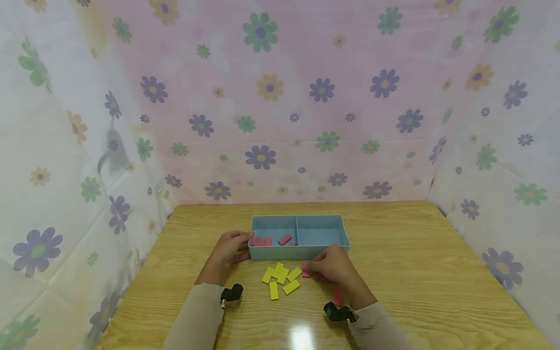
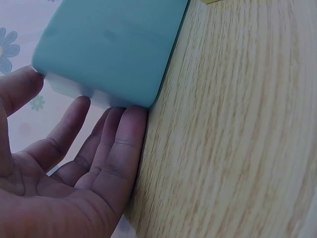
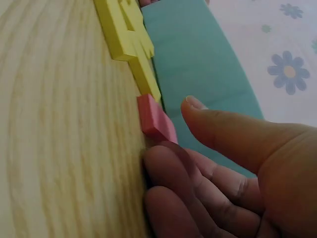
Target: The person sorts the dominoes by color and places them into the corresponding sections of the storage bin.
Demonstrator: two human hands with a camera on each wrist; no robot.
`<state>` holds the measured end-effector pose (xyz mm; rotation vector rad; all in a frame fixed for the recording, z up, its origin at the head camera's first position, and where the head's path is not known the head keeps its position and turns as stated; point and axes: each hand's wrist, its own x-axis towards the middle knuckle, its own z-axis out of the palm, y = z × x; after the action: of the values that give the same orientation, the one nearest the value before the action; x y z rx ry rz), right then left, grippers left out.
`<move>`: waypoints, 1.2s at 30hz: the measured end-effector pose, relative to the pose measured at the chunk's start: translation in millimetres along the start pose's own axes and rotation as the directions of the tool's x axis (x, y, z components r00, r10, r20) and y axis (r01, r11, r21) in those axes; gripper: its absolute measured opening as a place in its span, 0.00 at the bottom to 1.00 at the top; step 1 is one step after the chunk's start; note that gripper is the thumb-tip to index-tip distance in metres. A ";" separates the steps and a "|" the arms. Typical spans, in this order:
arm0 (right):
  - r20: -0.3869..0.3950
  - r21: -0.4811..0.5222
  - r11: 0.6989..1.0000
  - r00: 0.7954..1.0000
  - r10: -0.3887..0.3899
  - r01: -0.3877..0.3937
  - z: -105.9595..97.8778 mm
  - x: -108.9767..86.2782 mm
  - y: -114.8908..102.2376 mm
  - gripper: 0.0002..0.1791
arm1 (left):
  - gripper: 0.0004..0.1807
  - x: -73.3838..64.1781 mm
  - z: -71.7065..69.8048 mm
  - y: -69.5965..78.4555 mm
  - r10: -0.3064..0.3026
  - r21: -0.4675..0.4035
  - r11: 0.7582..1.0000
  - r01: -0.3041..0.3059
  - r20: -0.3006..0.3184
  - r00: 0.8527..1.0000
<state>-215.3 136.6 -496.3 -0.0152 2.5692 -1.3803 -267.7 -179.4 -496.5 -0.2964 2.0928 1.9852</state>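
Observation:
A pale blue two-compartment box (image 1: 280,253) stands on the table, several pink blocks (image 1: 285,239) lying in its left compartment. My left hand (image 1: 231,248) is at the box's left end; in the left wrist view its extended fingertips (image 2: 130,121) touch the end wall. In front of the box my right hand (image 1: 334,266) reaches a pink block (image 3: 156,119) on the table. The right wrist view has the index and middle fingers beside that block, with the thumb (image 3: 218,126) held apart from it. Part of the block is hidden behind the fingers.
Several yellow blocks (image 1: 273,290) lie in a loose group before the box, left of my right hand. Another pink block (image 1: 337,296) rests near the right wrist. Flowered cloth (image 1: 297,170) hangs behind the wooden table (image 1: 393,228) and at both sides.

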 end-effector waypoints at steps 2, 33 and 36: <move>0.000 -0.006 1.000 1.000 -0.004 0.004 1.6 0.1 0.4 0.14 | 0.27 -0.1 -0.1 0.0 -0.001 -0.002 1.000 0.001 0.001 1.000; 0.133 -0.210 0.967 0.984 -0.120 0.146 -16.9 -9.0 0.3 0.16 | 0.27 -0.7 0.0 0.2 -0.012 0.016 1.000 0.012 -0.008 1.000; 0.104 -0.259 0.957 0.989 -0.103 0.127 -13.2 -10.9 -3.0 0.17 | 0.28 -0.3 0.4 0.2 -0.011 0.009 1.000 0.011 -0.002 1.000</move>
<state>-207.6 147.0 -484.7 -0.2692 2.6932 -1.0333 -267.5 -179.0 -496.3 -0.3071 2.0965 1.9696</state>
